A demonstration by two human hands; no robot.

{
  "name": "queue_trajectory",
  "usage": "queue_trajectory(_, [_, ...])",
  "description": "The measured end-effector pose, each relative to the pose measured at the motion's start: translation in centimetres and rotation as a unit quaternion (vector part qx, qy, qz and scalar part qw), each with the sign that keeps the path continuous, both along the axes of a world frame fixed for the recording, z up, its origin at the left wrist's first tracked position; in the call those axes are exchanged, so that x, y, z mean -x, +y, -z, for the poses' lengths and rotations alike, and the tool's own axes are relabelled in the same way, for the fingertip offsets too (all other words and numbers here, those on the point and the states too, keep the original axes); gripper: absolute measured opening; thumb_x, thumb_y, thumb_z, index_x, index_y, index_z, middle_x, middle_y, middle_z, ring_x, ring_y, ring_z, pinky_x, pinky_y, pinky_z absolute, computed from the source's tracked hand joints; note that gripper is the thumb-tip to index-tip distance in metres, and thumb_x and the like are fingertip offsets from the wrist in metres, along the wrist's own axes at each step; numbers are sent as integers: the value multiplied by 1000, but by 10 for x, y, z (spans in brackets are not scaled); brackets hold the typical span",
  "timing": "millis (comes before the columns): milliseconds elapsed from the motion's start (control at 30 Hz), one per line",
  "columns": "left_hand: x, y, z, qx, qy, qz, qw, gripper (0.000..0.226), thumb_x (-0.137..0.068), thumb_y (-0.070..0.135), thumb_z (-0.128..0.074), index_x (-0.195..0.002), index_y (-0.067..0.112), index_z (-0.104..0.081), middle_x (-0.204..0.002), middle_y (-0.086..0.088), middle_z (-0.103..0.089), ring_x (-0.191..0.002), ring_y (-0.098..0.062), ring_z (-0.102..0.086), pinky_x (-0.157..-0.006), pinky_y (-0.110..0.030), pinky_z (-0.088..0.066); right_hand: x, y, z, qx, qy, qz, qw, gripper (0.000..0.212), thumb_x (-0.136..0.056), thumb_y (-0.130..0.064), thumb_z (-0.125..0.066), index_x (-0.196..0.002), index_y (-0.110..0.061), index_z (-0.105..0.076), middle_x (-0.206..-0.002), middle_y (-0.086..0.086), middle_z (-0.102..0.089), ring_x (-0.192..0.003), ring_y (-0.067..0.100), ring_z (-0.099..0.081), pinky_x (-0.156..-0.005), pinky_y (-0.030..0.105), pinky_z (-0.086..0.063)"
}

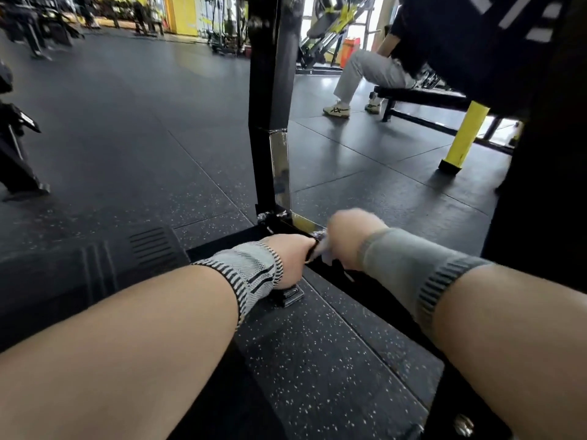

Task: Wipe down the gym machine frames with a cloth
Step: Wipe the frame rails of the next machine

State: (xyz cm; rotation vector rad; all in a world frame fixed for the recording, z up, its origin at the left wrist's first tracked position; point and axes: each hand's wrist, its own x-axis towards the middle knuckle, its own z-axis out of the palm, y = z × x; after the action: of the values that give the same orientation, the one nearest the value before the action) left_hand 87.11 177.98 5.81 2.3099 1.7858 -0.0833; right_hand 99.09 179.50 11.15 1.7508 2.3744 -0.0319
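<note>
A black gym machine frame stands in front of me, its upright post [268, 90] rising from a low base bar [330, 271] on the floor. My left hand [293, 258] grips the base bar near the foot of the post. My right hand [346, 236], blurred, holds a pale cloth [320, 249] against the same bar just right of the left hand. Most of the cloth is hidden under the hand. Both wrists wear grey knitted bands.
Dark speckled rubber floor [317, 360] lies all around. A person sits on a bench [419, 96] at the back right, beside a yellow post [465, 134]. More black machine parts [540, 185] stand at the right edge, and other equipment [16, 154] at the far left.
</note>
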Motion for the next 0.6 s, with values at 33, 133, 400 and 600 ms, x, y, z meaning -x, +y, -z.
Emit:
queue_trajectory(33, [3, -5, 0, -16, -23, -3, 1000, 60, -86, -2, -46, -141, 20, -39, -139, 2, -47, -127, -23, -49, -99, -30, -43, -4, -2, -11, -31, 53, 27, 998, 7, -86, -16, -63, -92, -12, -63, -86, 4, -65, -82, 24, -62, -67, 27, -44])
queue_trajectory(133, [6, -14, -1, -44, -21, 19, 999, 72, -91, -1, -36, -154, 11, -4, -162, 2, -2, -148, -12, -6, -119, -27, -14, -23, -11, -22, -147, 108, 59, 981, 32, -88, -10, -56, -120, -14, -53, -112, 10, -56, -100, 32, -59, -78, 35, -46])
queue_trajectory(400, [-15, -6, 18, 5, 9, 2, 1000, 83, -91, 6, -49, -154, 14, 4, -162, 3, 10, -149, -13, 1, -120, -45, -13, -44, -31, 52, -16, -141, 29, 989, 80, -89, -36, -53, -148, -4, -10, -152, 18, -20, -139, 33, -24, -114, 45, -25])
queue_trajectory(600, [0, 28, 33, 6, 37, -61, 997, 87, -91, 11, -55, -153, 12, 6, -162, 1, 11, -149, -15, 0, -119, -46, -17, -21, 11, 65, -10, -112, -39, 993, 91, -82, -47, -62, -150, -11, -13, -152, 10, -23, -137, 27, -30, -112, 43, -31])
